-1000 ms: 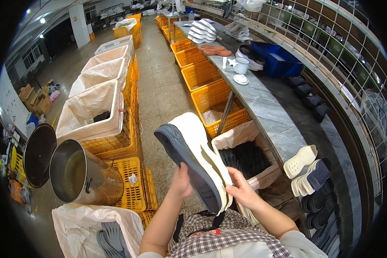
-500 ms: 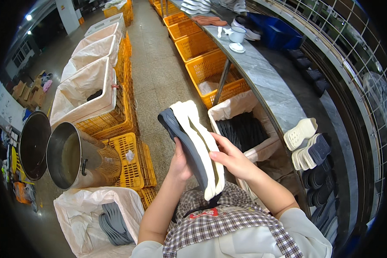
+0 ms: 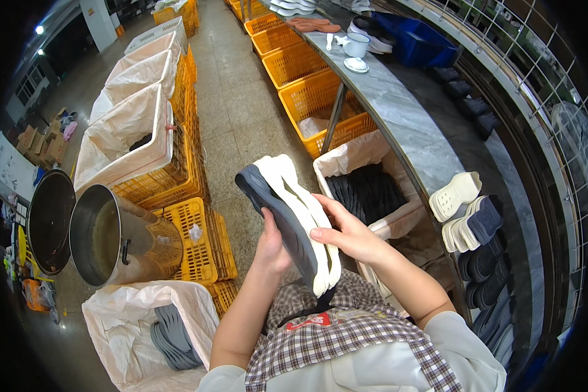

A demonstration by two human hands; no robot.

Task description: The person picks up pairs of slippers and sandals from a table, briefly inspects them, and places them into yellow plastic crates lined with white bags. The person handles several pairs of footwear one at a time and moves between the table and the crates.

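Note:
In front of my body I hold a small stack of shoe soles, upright on edge: a dark grey sole (image 3: 276, 209) on the left and cream soles (image 3: 287, 189) against it on the right. My left hand (image 3: 272, 245) is closed on the grey side, fingers mostly hidden behind it. My right hand (image 3: 346, 228) grips the cream side, thumb across the edge. A narrow gap shows between the cream soles. Below their near ends is my checked apron (image 3: 333, 349).
At right runs a grey worktop (image 3: 398, 111) with cream soles (image 3: 454, 196), dark soles and an enamel mug (image 3: 357, 46). Yellow crates (image 3: 310, 88) stand beneath it. A large metal pot (image 3: 147, 242) and a lined bin of grey soles (image 3: 173, 336) are at left.
The held soles have shifted slightly left and turned to show more of the grey side. The gap between the cream soles looks narrower. Both hands keep their grip.

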